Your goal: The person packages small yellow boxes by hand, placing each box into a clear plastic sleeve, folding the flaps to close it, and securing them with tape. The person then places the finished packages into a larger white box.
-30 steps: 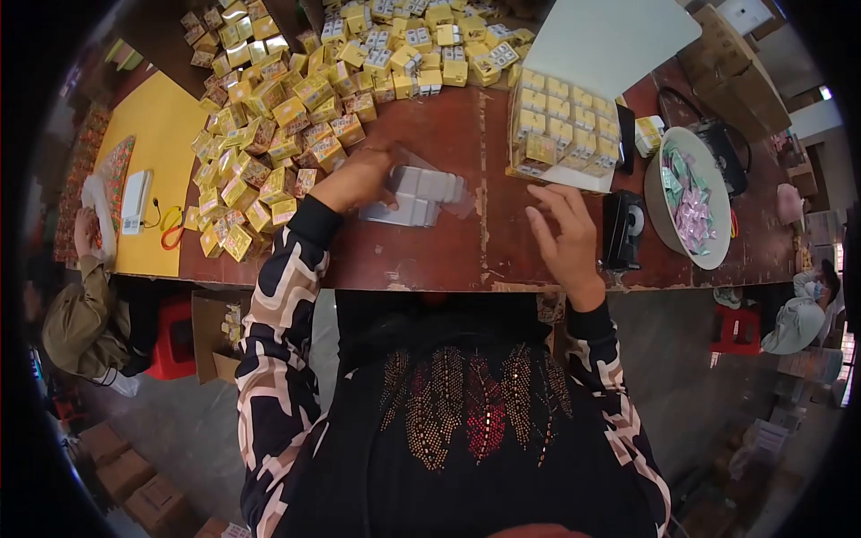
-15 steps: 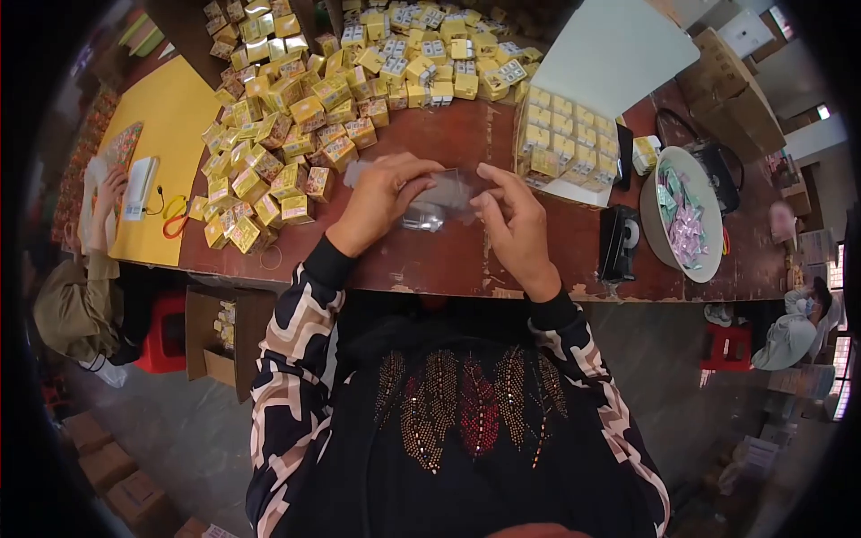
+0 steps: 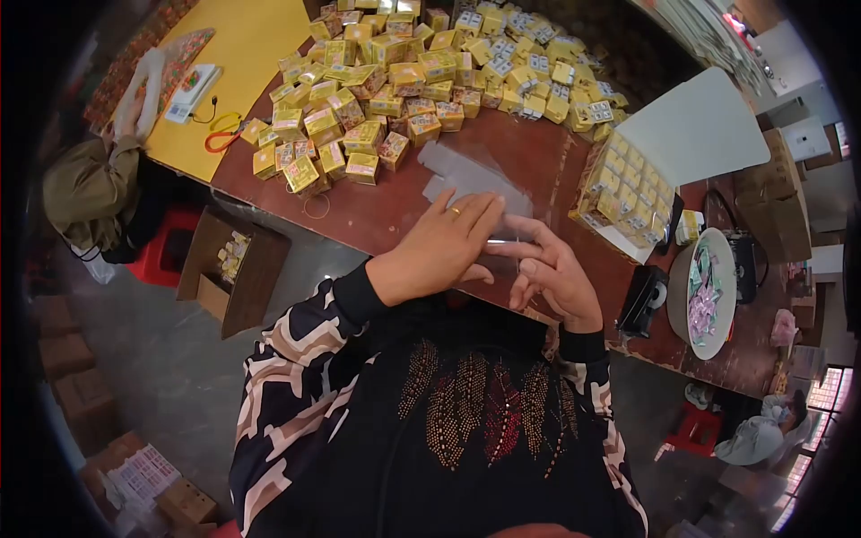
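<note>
My left hand [image 3: 439,244], a ring on one finger, reaches over a clear plastic box [image 3: 504,250] with its fingers together. From the other side, my right hand [image 3: 558,276] has bent fingers around the same box. The box is see-through and mostly covered by my fingers, so its exact shape is hard to make out. Just beyond my hands, flat translucent plastic pieces [image 3: 457,170] lie on the red tabletop [image 3: 359,215].
Small yellow boxes [image 3: 363,134] are heaped at the back. An open white-lidded carton [image 3: 628,193] holds rows of them. To the right stand a tape dispenser [image 3: 642,300] and a basin [image 3: 728,309] of small packets. At far left sits another person [image 3: 94,193].
My view has turned, shifting the table in the picture. My hands have come together around the clear plastic; before, my left hand pinched it and my right hand was apart with fingers loose.
</note>
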